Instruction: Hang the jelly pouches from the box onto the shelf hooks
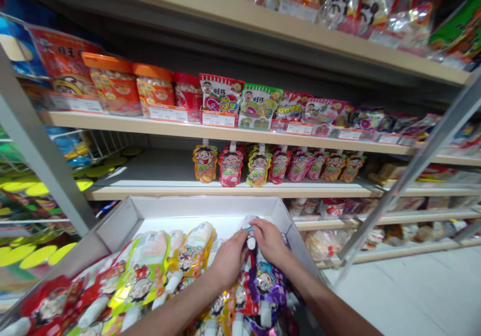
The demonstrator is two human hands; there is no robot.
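Both of my hands reach into a white cardboard box [210, 205] of spouted jelly pouches. My left hand [230, 258] and my right hand [269, 241] meet near the box's far right side, fingers curled around a pouch with a white cap [251, 242]. Most of this pouch is hidden by the fingers. Just below my right hand lies a purple pouch [267, 282], with a red pouch [243, 293] beside it. Yellow-green [141, 283], orange [193, 250] and red pouches [52, 301] fill the left of the box.
Behind the box, several spouted pouches [259, 168] stand in a row on a shelf [169, 168]. Above them are candy bags [261, 103] and orange-lidded jars [112, 85]. Grey metal posts [41, 135] flank the bay at left and right [413, 170]. Pale floor [417, 286] shows at right.
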